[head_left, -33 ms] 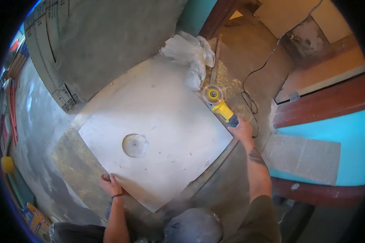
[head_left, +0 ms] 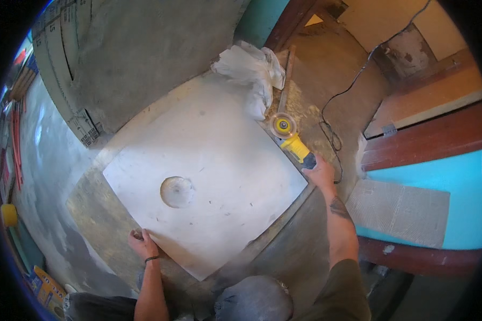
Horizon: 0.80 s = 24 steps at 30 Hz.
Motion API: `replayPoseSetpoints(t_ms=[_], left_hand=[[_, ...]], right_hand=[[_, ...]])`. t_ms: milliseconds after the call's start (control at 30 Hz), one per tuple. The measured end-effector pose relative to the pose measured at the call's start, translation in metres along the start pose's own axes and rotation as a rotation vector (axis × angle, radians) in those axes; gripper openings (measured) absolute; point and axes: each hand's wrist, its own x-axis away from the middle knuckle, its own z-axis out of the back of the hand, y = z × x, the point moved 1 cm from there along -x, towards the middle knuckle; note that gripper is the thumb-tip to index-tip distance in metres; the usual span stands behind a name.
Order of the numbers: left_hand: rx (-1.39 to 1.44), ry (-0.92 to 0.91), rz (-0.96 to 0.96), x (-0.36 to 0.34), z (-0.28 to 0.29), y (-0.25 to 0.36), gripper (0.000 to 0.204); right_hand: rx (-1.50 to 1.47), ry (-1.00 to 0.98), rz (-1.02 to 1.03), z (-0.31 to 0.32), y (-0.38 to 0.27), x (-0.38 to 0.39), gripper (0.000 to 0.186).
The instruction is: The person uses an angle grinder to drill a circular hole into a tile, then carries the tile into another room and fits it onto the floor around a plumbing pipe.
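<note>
A large white tile [head_left: 230,160] lies in front of me, dusty and strewn with small chips. Near its left side there is a round opening [head_left: 177,192] with a rough edge; dust makes its depth hard to read. My right hand [head_left: 321,170] is wrapped round the dark rear end of a yellow angle grinder [head_left: 294,147]. The grinder rests along the tile's right edge, its round disc [head_left: 283,125] pointing away from me. Beside the tile's near left edge, my left hand [head_left: 144,246] has its fingers curled; a small brownish thing at the fingertips is unclear.
A crumpled white sack [head_left: 251,72] lies at the tile's far corner, beside a wooden strip [head_left: 288,77]. A black cord [head_left: 353,80] runs behind the grinder. Large grey sheets [head_left: 155,53] stand at far left. A ribbed grey tile [head_left: 398,213] lies on a turquoise door panel at right.
</note>
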Motion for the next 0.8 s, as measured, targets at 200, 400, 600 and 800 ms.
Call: replayPoseSetpoints(t_ms=[200,400,600,800], left_hand=[[-0.013,-0.027,0.120,-0.010,0.022,0.005,0.055],[-0.137,0.030,0.049,-0.011,0.012,-0.013,0.058],[-0.138,-0.004,0.131,-0.004,0.011,0.009,0.055],[-0.250,-0.022,0.123,0.007,0.016,0.037,0.052]], right_hand=[[0.011,-0.008,0.000,-0.018,0.018,-0.011,0.069],[-0.029,-0.095,-0.111,-0.026,0.031,-0.026,0.078],[-0.162,-0.084,-0.007,-0.033,0.046,-0.034,0.086],[-0.233,-0.102,-0.067,-0.044,0.047,-0.029,0.079]])
